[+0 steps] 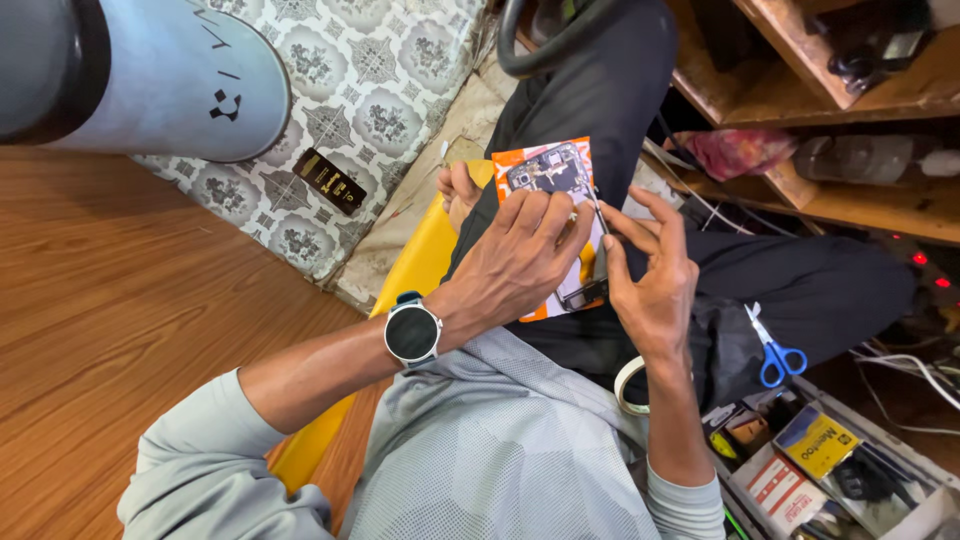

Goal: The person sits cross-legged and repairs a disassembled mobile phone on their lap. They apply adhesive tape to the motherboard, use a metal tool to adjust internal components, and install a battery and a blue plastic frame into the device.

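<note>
An opened phone (548, 168) with its circuit board showing lies on an orange card (515, 160) on my lap. My left hand (515, 258), with a round black watch (412, 332) on the wrist, presses down on the phone's lower half and covers it. My right hand (650, 275) pinches a thin metal tool (597, 208), and the tip touches the phone's right edge. A small dark part (585, 294) sticks out below my left hand.
Blue-handled scissors (775, 355) lie on my right leg, and a tape roll (628, 385) sits by my right wrist. An open tool tray (850, 470) is at the bottom right. Wooden shelves (850, 100) stand to the right. A black flat piece (328, 181) rests on the patterned cushion (370, 90).
</note>
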### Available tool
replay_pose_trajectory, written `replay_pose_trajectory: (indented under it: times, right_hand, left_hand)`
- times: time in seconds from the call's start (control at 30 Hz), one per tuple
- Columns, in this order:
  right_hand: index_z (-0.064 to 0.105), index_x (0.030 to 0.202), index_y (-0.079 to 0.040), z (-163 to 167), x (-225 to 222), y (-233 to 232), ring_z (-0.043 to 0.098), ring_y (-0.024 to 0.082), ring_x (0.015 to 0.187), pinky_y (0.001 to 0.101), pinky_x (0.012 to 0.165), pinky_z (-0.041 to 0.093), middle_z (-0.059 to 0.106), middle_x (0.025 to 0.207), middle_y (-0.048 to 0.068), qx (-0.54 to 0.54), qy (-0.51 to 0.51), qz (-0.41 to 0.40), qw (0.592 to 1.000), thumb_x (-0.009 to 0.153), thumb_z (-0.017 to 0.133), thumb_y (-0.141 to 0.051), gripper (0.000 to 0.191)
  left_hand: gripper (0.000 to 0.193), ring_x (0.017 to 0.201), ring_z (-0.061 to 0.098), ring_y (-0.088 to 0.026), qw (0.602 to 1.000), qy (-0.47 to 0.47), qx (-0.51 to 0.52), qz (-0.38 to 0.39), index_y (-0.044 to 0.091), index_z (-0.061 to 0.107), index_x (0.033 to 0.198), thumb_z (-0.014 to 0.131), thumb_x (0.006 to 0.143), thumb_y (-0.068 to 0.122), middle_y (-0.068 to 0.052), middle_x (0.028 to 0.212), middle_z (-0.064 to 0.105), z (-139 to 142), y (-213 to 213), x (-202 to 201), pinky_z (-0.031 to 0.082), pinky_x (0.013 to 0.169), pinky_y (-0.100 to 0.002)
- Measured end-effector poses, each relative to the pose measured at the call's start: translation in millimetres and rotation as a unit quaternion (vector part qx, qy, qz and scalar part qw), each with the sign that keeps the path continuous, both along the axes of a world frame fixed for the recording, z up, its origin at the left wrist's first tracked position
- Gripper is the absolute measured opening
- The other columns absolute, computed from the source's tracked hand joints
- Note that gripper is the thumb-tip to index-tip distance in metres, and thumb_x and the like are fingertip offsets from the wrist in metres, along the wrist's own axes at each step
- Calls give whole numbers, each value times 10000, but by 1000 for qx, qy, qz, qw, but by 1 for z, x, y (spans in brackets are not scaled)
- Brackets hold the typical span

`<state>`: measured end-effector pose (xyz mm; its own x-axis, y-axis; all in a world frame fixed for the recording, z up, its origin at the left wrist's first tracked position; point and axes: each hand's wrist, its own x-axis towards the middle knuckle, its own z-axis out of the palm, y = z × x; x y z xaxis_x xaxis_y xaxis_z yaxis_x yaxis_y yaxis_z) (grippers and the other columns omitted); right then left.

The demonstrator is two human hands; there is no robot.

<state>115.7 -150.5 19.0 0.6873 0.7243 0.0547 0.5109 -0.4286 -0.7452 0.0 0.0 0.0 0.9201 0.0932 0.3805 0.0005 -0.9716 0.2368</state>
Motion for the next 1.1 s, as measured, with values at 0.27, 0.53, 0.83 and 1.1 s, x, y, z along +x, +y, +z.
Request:
replay_pose_trajectory:
  times: [0.27, 0.53, 0.83, 1.1]
  right_hand:
    - [478, 1428, 14, -9, -9, -1, 699, 176, 1084, 294, 944, 565, 715, 1253, 158, 68, 136, -17, 988, 956, 675, 102, 519]
    - [608, 1260, 46, -19, -20, -19, 684, 162, 1030, 277, 875, 595, 639, 1138, 122, 78, 184, -96, 975, 958, 686, 82, 315]
    - [711, 1124, 4, 52, 16, -130, 657, 350, 858, 411, 735, 522, 672, 994, 176, -267, 6, 60, 962, 824, 738, -105, 320]
    - [716, 1048, 9, 53, -1, -135, 713, 257, 949, 339, 821, 576, 698, 1034, 123, -82, -97, -39, 991, 869, 737, 117, 210]
  left_hand:
    - [493, 1190, 518, -342, 998, -45, -27, 24, 1, 519, 1328, 699, 910, 189, -181, 1307, 484, -2, 9, -10, 357, 1050, -566]
    - [899, 1476, 353, -441, 921, -13, -373, 109, -5, 222, 1624, 794, 945, 141, -260, 1575, 256, -3, 19, -22, 378, 1244, -527]
    - [632, 1398, 482, -374, 961, -54, -263, -68, 71, 443, 1492, 802, 972, 75, -191, 1491, 453, 30, -10, 4, 398, 1199, -473]
    - [558, 1268, 564, -343, 817, 108, -540, -171, -3, 531, 1425, 769, 940, 134, -176, 1374, 565, 41, -60, 15, 467, 1081, -435]
